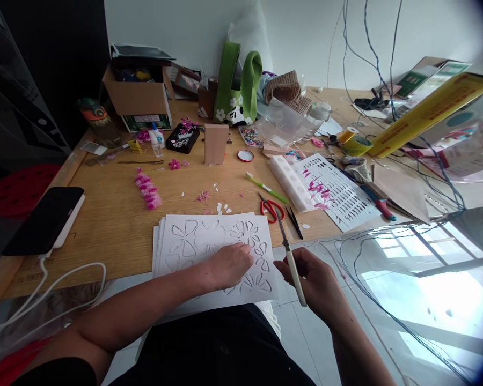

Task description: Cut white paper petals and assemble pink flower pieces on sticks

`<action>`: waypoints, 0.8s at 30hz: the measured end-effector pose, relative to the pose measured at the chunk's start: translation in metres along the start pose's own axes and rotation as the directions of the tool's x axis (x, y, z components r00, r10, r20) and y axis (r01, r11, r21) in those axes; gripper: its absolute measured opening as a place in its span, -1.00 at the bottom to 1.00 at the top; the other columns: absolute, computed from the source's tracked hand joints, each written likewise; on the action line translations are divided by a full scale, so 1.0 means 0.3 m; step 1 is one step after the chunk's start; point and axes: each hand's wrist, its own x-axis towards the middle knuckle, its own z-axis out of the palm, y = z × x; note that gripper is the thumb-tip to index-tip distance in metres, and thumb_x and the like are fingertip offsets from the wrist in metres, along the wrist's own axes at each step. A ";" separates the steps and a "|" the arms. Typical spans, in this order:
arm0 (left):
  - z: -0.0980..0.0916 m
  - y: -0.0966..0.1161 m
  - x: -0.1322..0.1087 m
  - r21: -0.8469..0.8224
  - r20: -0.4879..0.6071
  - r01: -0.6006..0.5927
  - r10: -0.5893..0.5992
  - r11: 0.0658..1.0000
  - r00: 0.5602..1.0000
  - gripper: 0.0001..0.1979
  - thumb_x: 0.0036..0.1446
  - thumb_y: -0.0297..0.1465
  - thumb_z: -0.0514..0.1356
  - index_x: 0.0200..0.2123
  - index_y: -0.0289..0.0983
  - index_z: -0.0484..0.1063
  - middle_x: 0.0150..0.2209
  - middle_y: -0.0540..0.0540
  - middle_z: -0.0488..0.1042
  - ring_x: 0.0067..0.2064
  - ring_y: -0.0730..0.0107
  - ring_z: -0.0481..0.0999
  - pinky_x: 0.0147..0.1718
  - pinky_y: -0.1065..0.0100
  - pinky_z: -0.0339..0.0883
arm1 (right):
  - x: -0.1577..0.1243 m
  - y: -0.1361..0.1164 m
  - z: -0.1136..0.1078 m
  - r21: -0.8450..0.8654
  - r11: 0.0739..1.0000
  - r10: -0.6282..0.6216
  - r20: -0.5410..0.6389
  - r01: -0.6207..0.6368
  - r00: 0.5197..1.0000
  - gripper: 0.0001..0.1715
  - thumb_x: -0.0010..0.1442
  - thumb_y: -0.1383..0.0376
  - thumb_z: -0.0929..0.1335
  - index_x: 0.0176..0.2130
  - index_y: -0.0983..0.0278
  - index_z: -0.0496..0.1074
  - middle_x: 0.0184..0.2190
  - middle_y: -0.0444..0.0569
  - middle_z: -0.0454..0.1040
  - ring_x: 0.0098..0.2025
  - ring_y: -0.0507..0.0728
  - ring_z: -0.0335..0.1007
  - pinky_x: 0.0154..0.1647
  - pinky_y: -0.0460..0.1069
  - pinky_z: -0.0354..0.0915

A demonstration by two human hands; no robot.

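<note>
Leaning over the worktop (pixel 116 214), we have the stack of white sheets (pixel 193 241) at its near edge, within easy reach. Our left hand (pixel 229 264) lies flat on top, grip spread and empty, pinning the sheets against slipping. Our right hand (pixel 312 281) has its grip closed round a slim knife (pixel 290 256), probably a craft blade, poised just right of the sheets.

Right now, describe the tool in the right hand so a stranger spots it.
At the near edge of the wooden table lies a white stack of petal-cut sheets under the left hand. Right of it, the right hand holds a slim tool. Unlike the red scissors and black tweezers beyond, it has a cream handle.
</note>
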 end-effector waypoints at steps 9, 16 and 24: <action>-0.022 0.026 -0.020 0.057 -0.035 0.038 -0.036 0.998 0.999 -0.89 0.09 -0.60 0.11 -0.35 -0.35 0.41 -0.22 -0.22 0.43 -0.17 0.17 0.43 -0.32 0.28 0.31 | -0.005 -0.012 -0.012 0.030 0.998 -0.052 -0.035 0.053 0.998 -0.59 0.07 -0.05 0.40 -0.43 0.23 0.33 -0.61 -0.16 0.36 -0.55 0.05 0.26 -0.56 -0.07 0.17; -0.006 0.025 -0.026 0.128 -0.051 0.046 -0.040 0.991 0.998 -0.89 0.10 -0.61 0.11 -0.34 -0.35 0.41 -0.23 -0.22 0.42 -0.16 0.19 0.42 -0.33 0.28 0.35 | -0.010 -0.028 -0.015 0.029 0.998 -0.049 -0.048 0.051 0.998 -0.58 0.06 -0.05 0.40 -0.45 0.23 0.33 -0.62 -0.16 0.36 -0.55 0.05 0.27 -0.57 -0.07 0.18; -0.016 0.028 -0.033 0.149 -0.035 0.040 -0.036 0.988 0.999 -0.77 -0.01 -0.72 0.05 -0.38 -0.33 0.38 -0.24 -0.23 0.42 -0.17 0.20 0.40 -0.33 0.29 0.35 | -0.017 -0.053 -0.020 0.012 0.995 -0.092 -0.115 0.094 0.989 -0.57 0.06 -0.07 0.39 -0.46 0.24 0.35 -0.63 -0.15 0.35 -0.58 0.03 0.24 -0.60 -0.07 0.17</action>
